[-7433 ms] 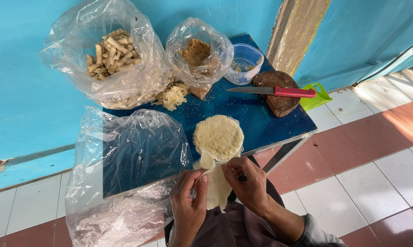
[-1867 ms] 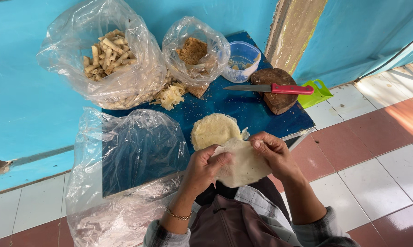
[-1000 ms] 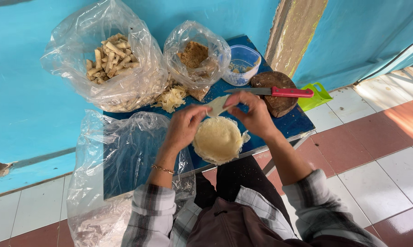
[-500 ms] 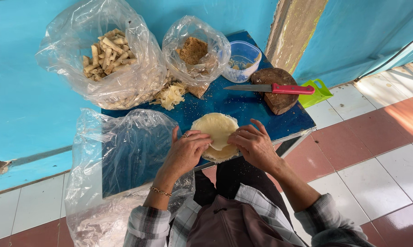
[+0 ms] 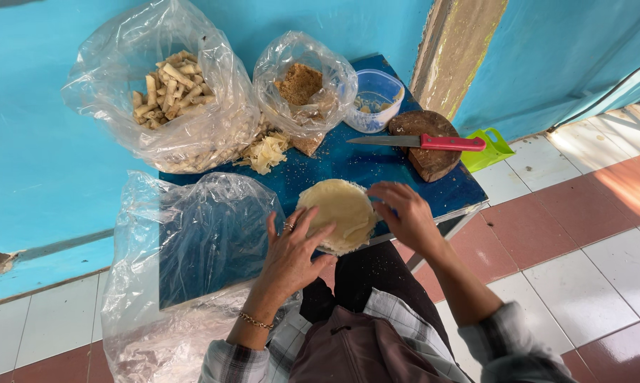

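Three clear plastic bags sit about the blue table [image 5: 405,167]: the empty bag [image 5: 192,241], the bag of rolls [image 5: 167,106], the bag of crumbs [image 5: 302,85]. One wrapper stack [image 5: 341,213] lies at the table's near edge; half a second ago both hands pressed it, now the left hand [image 5: 291,248] rests there with fingers spread, the right hand [image 5: 405,216] curls loosely at its rim. One knife [image 5: 426,142], one tub [image 5: 376,99].

plaid flannel shirt in grey and white checks, sleeves pushed up past the forearms, brownish-mauve apron or top over the lap, dark trousers, thin gold chain bracelet on the left hand [image 5: 291,257] wrist, ring on one finger, right hand [image 5: 408,220] bare
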Available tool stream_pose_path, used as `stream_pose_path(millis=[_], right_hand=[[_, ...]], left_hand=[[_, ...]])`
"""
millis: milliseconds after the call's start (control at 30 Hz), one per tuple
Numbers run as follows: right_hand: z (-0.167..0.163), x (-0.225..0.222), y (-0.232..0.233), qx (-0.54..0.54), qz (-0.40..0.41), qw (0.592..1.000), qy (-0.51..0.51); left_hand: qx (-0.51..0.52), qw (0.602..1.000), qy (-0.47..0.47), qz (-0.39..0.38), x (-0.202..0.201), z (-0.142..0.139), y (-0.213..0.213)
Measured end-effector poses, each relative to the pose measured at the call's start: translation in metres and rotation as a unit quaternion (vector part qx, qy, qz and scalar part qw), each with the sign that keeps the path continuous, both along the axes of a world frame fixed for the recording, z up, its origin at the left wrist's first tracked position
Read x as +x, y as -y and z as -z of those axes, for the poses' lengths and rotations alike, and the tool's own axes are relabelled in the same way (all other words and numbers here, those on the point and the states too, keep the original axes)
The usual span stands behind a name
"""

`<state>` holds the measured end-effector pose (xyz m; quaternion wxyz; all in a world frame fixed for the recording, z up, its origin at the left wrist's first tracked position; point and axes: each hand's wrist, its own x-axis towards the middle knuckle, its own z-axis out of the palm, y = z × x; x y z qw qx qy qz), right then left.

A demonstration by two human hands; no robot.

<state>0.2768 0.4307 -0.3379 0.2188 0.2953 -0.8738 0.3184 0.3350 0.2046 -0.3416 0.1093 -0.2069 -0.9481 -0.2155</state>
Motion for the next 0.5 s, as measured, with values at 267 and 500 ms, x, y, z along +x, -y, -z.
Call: stream_pose_path(millis=[267, 500], right_hand=[[-0.033, -0.042, 0.048, 0.145, 0.019, 0.989, 0.002], [-0.024, -0.057, 0.045, 0.115, -0.002, 0.965, 0.235]], left_hand=[[-0.039, 0.982, 0.053, -0.176, -0.048, -0.043, -0.010], [-0.058, 0.933, -0.046, -0.352, -0.018, -0.056, 0.085]])
